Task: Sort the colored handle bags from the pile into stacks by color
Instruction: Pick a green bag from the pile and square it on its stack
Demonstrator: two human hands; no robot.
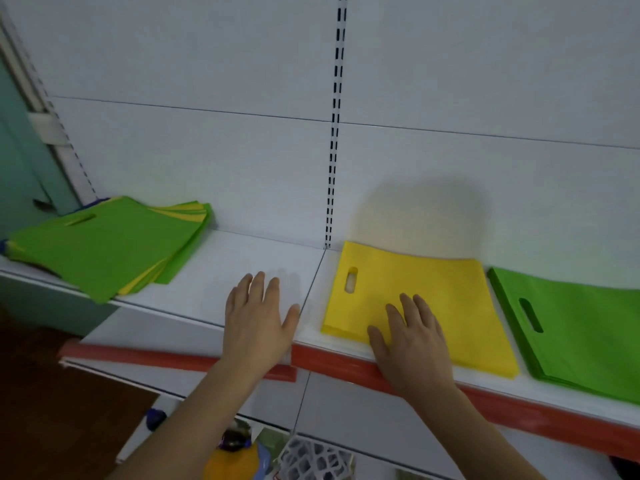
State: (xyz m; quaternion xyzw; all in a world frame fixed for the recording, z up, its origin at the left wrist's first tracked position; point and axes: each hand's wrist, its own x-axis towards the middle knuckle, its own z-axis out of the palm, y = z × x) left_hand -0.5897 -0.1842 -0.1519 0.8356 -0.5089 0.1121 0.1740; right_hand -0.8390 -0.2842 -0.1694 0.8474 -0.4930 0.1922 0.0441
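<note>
White metal shelving fills the view: a back panel with a slotted upright point(335, 133) at centre, and one white shelf point(242, 268) with a red-orange strip point(332, 363) along its front edge.

Mixed pile point(104, 244): located at the shelf's left end, against the back panel. Top bag is green w/ a slot handle; yellow edges are visible between green layers at the pile's front and back-right corners. A blue edge shows at the far left. Pile overhangs the shelf front edge slightly.

Yellow stack point(415, 292): placed right of the upright, handle slot toward shelf centre. Front-right corner overhangs the front edge.

Green stack point(581, 334): laid just beside the yellow stack toward the shelf's right end, cut off by the frame; several layers are seen at its front edge.

Left hand point(258, 313): held palm-down over bare shelf between pile and yellow stack, fingers straight and lightly spread, nothing gripped. Contact w/ shelf cannot be confirmed.

Right hand point(412, 341): laid flat on the yellow stack's front-left area, fingers extended, thumb toward the stack's left edge; nothing pinched.

Below the shelf, a lower shelf level is seen w/ blurred items: a yellow-and-blue object point(235, 459) and a white lattice basket point(315, 459).
</note>
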